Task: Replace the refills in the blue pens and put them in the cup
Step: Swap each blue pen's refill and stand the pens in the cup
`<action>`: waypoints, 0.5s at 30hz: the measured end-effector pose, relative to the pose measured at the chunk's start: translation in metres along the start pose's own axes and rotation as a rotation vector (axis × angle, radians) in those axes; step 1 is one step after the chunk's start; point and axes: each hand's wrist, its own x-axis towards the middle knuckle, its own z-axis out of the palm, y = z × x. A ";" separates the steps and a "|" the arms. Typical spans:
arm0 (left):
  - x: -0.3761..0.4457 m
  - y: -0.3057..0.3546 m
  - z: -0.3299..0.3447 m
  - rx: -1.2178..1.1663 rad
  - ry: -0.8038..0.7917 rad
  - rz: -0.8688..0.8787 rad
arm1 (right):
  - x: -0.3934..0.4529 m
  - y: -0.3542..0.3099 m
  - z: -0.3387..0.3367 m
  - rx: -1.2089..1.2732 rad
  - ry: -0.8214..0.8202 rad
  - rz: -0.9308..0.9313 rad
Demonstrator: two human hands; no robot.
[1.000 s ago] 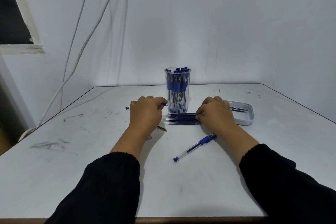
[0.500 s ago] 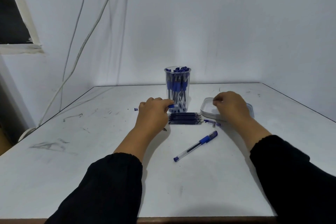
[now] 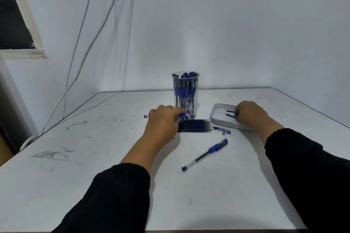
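A clear cup (image 3: pixel 185 98) packed with several blue pens stands at the middle of the white table (image 3: pixel 113 157). In front of it lies a bundle of dark refills (image 3: pixel 197 126). My left hand (image 3: pixel 162 125) grips a pen barrel (image 3: pixel 183 115) just left of the cup, and its blue end (image 3: pixel 145 116) pokes out past my knuckles. My right hand (image 3: pixel 251 115) is curled over the white tray (image 3: pixel 217 117), fingertips down on dark refills (image 3: pixel 230 114) lying in it. A loose blue pen tip piece (image 3: pixel 221 130) and a whole capped pen (image 3: pixel 205 154) lie nearer to me.
White walls close off the table at the back and the right. Cables (image 3: pixel 85 58) hang down the wall at the left. The table's left edge drops off beside a dark opening.
My right hand left the refill bundle and moved right onto the tray. A blue tip piece now lies by the bundle. My left hand shifted slightly right with the pen barrel.
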 end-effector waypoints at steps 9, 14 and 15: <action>0.001 0.000 0.003 0.004 0.022 0.023 | -0.024 -0.009 -0.012 0.127 0.254 -0.202; -0.001 0.001 0.003 0.023 0.031 0.033 | -0.064 -0.032 -0.014 0.266 0.349 -0.432; -0.001 0.001 0.003 0.018 0.033 0.030 | -0.072 -0.035 -0.013 0.262 0.349 -0.485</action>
